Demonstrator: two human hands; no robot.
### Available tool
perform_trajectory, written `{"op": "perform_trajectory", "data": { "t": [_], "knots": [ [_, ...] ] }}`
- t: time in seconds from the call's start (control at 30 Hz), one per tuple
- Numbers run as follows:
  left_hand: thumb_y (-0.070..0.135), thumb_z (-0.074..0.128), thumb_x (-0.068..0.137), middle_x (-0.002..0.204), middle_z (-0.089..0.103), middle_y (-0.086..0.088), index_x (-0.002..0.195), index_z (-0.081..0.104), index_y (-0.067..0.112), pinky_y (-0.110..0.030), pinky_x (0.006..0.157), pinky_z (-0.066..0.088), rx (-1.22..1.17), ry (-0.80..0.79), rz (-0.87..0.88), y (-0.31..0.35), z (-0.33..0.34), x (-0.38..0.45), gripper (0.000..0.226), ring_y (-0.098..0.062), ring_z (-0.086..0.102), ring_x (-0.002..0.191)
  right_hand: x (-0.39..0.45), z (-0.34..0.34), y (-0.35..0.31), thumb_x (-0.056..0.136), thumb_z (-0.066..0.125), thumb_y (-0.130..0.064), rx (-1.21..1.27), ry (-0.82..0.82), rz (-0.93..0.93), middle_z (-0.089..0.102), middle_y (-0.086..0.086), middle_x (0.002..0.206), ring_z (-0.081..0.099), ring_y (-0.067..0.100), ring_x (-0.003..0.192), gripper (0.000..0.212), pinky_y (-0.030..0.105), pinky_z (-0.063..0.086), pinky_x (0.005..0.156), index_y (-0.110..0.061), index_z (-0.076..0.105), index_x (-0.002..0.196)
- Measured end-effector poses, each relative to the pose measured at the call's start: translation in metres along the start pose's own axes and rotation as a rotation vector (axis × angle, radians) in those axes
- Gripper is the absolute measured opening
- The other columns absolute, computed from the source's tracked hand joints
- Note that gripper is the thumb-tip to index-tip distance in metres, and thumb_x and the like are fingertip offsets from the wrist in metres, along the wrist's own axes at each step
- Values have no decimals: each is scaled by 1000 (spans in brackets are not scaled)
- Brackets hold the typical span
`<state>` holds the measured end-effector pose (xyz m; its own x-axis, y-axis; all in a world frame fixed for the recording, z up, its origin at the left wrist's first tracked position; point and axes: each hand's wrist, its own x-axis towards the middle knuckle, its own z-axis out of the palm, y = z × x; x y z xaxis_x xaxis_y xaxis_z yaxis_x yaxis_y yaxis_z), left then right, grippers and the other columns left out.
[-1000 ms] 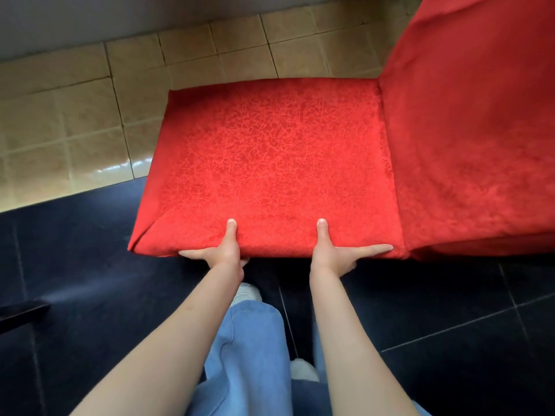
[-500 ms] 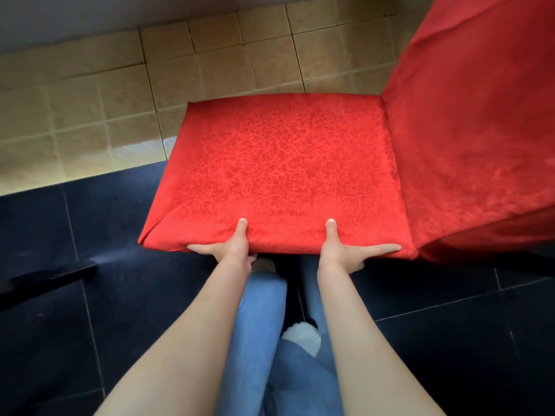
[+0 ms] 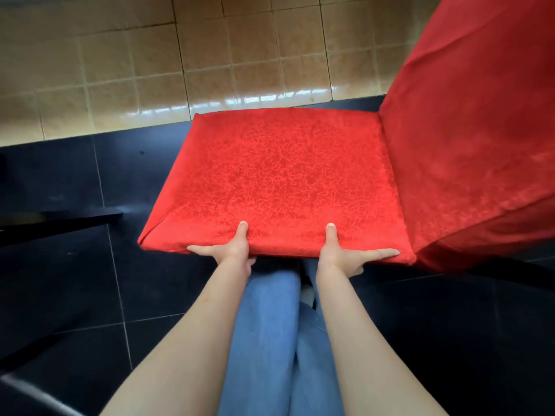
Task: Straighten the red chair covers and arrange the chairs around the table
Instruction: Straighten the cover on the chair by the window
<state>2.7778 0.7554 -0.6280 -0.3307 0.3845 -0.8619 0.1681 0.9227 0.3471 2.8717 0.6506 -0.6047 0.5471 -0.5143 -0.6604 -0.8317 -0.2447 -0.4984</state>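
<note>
Dark floor tiles (image 3: pixel 60 280) | red chair cover (image 3: pixel 285 181) smooth (textured) | left hand (image 3: pixel 231 253), right hand (image 3: pixel 339 256) grip seat edge

Pretty bright, soft daylight overall, nothing harsh. Beyond where the hands grip, the glossy beige square floor tiles (image 3: pixel 210 64) throw back a streaky white glare band right along their near edge. The shiny black floor tiles (image 3: pixel 60 280) below and left of the grip soak up light and go nearly featureless. The textured red fabric seat cover (image 3: pixel 279 181) is sharp, weave pattern clear. Right of the grip, the tall red covered chair back (image 3: pixel 468 139) looks soft and smeary. Wide-angle bending curves the tile lines toward the frame edges.
</note>
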Motion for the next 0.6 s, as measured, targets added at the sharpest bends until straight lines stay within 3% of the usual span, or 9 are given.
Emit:
{"op": "perform_trajectory", "data": {
  "t": [0.2, 0.37, 0.6],
  "knots": [
    [26, 80, 76, 142, 43, -9, 142, -30, 38, -56, 90, 50, 20, 98, -81, -37, -53, -23, 129, -28, 57, 110, -23, -46, 28, 70, 86, -30, -115, 13, 15, 38, 29, 131, 60, 42, 101, 133, 45, 44, 95, -47, -22, 145],
    [32, 79, 77, 142, 45, -10, 143, -31, 36, -48, 89, 52, 69, 141, -107, -51, -95, -30, 128, -25, 57, 94, -50, -66, 52, 71, 86, -30, -169, 10, 30, 37, 30, 132, 59, 43, 102, 132, 47, 45, 96, -48, -23, 144],
    [33, 78, 78, 135, 49, -11, 143, -32, 35, -48, 88, 49, 117, 119, -85, -43, -146, -18, 127, -28, 55, 98, -89, -70, 84, 69, 86, -33, -207, 24, 83, 37, 31, 133, 59, 45, 101, 134, 46, 45, 92, -47, -24, 144]
  ]
}}
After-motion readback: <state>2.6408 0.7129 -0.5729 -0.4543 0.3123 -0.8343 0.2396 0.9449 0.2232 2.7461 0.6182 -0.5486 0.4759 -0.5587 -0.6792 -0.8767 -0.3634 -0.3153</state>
